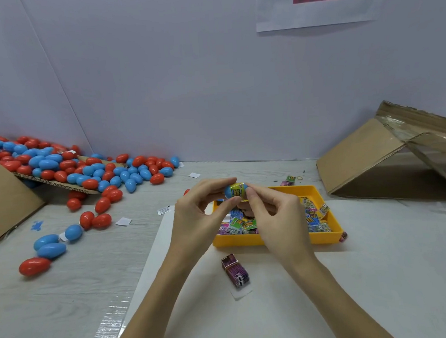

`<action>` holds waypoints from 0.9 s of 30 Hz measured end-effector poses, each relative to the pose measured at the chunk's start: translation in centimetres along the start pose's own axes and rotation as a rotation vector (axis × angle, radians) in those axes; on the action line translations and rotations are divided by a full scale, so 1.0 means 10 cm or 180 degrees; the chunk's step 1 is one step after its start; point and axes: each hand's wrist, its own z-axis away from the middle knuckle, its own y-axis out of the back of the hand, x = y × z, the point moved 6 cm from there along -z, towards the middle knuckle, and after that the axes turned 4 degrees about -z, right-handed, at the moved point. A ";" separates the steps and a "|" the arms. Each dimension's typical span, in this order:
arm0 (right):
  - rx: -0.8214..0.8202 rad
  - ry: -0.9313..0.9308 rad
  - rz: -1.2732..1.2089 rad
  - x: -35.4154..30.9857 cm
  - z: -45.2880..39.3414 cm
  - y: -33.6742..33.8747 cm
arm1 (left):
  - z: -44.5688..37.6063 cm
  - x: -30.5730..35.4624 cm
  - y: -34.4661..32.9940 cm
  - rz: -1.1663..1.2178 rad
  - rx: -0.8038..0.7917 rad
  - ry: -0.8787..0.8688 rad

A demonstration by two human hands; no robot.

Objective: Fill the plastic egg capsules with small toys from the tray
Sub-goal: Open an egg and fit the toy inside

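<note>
Just above the centre of the frame, over the yellow tray (324,238) of small packets, the left hand (199,218) pinched a blue capsule half (228,191) while the right hand (278,217) pressed a yellow-green toy packet (238,190) into its mouth. The packet looked proud of the rim, so it could catch in the seam or spring out. A slipping pinch could drop the half toward the loose eggs (85,173) at left.

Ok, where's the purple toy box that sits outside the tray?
In the head view, the purple toy box lies on the white sheet, just in front of the yellow tray, between the person's forearms.
</note>
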 end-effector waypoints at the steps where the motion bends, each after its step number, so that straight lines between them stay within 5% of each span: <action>1: 0.0048 0.0068 0.0043 -0.02 0.01 0.01 | 0.00 0.01 0.00 0.0003 0.0014 -0.0011; 5: 0.0167 -0.0075 -0.0291 0.02 0.00 0.03 | 0.01 0.02 0.00 0.0004 0.0048 -0.0049; 11: 0.0013 -0.1355 -0.1714 0.24 0.00 -0.06 | 0.04 0.00 -0.03 -0.0075 0.0186 0.0023; 19: -0.0060 -0.2196 -0.3107 0.31 0.04 -0.17 | 0.11 0.00 -0.04 -0.0242 0.0567 -0.0028; 23: -0.0126 -0.2136 -0.2863 0.35 0.04 -0.15 | 0.07 0.05 -0.04 -0.0447 0.0336 -0.0235; 27: -0.0341 -0.1155 -0.1519 0.19 -0.02 -0.08 | 0.06 0.06 -0.07 -0.0750 0.0210 -0.0374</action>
